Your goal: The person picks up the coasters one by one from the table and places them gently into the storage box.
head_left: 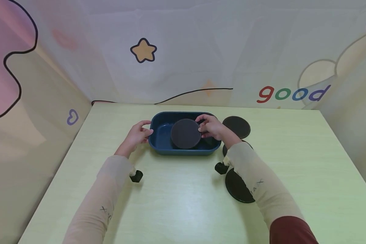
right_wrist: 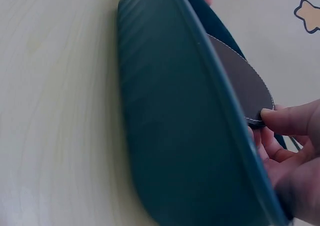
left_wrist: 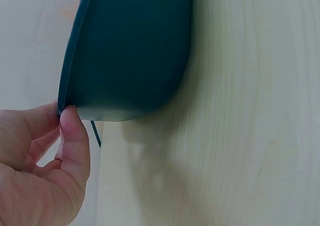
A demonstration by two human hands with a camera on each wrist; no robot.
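A dark round coaster [head_left: 186,134] with pale stitching round its edge is inside the dark blue rectangular tub [head_left: 185,152]. My right hand [head_left: 211,127] pinches the coaster's right edge between thumb and fingers. In the right wrist view the thumb presses on top of the coaster [right_wrist: 245,80], with fingers beneath it. My left hand [head_left: 137,134] holds the tub's left end. From the left wrist, that hand [left_wrist: 45,171] can be seen pinching the rim of the tub [left_wrist: 130,50]. Whether the coaster touches the tub's floor is hard to tell.
Three more dark round coasters lie on the pale wooden table to the right: a far one [head_left: 236,126], a near one [head_left: 238,186], and one between them mostly hidden by my right arm. A printed cloth backdrop [head_left: 183,61] stands behind the table.
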